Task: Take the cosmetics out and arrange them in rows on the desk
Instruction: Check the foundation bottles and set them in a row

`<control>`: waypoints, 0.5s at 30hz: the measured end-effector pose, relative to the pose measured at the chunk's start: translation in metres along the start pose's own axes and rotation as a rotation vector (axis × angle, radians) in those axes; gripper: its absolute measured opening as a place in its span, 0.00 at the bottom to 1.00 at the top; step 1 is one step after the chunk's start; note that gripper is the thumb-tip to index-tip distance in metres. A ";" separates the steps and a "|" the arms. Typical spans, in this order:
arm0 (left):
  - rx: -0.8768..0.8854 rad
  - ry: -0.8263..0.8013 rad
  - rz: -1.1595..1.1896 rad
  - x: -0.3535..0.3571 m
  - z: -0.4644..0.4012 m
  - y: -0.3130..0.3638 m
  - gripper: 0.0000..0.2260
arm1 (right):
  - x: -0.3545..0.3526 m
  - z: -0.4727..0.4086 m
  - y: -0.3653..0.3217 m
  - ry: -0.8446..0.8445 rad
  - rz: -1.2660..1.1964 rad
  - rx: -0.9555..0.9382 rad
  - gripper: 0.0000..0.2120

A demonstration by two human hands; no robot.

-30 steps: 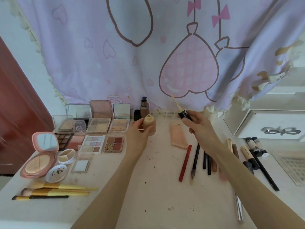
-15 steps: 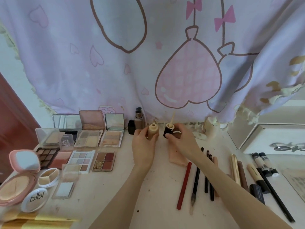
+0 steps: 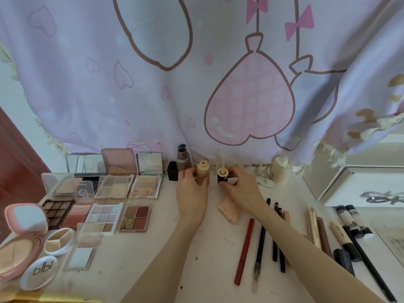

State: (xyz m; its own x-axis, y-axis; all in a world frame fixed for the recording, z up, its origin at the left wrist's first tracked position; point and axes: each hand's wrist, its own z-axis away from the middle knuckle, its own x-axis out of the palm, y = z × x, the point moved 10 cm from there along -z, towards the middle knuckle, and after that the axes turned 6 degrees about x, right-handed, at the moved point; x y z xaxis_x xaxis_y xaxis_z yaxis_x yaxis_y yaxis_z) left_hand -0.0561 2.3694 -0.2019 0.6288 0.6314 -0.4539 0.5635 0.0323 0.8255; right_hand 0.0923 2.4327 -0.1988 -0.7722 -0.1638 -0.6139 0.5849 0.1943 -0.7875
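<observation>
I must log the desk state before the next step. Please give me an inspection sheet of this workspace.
Surface: pale desk, stained with small dark specks.
Job's things: open beige bottle upright; black cap beside it, upside down, wand pointing up. Open palettes and compacts in rows on the left; pencils and tubes side by side on the right.
Clutter: beige flat piece lying near the right wrist.
Hands: left hand grips the bottle; right hand holds the cap.
Cables: nothing seen.
Surroundings: lilac heart-print cloth behind; white box at right.
</observation>
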 end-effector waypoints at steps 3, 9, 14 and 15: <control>0.001 0.015 -0.005 -0.001 0.000 0.001 0.15 | 0.008 -0.006 -0.002 -0.003 0.051 0.026 0.12; 0.009 0.002 -0.025 0.000 0.001 -0.001 0.16 | 0.023 -0.018 0.005 0.002 0.201 0.031 0.12; -0.004 0.017 -0.011 -0.001 0.001 -0.002 0.14 | 0.026 -0.023 0.005 0.040 0.303 0.004 0.11; -0.012 0.021 -0.011 -0.001 0.001 -0.002 0.14 | 0.026 -0.023 0.004 0.044 0.312 0.003 0.10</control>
State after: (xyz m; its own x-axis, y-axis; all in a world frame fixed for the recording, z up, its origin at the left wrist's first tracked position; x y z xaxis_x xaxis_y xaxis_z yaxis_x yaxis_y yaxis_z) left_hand -0.0572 2.3683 -0.2038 0.6116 0.6467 -0.4557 0.5636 0.0480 0.8247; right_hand 0.0690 2.4518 -0.2169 -0.5653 -0.0548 -0.8230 0.7959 0.2256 -0.5618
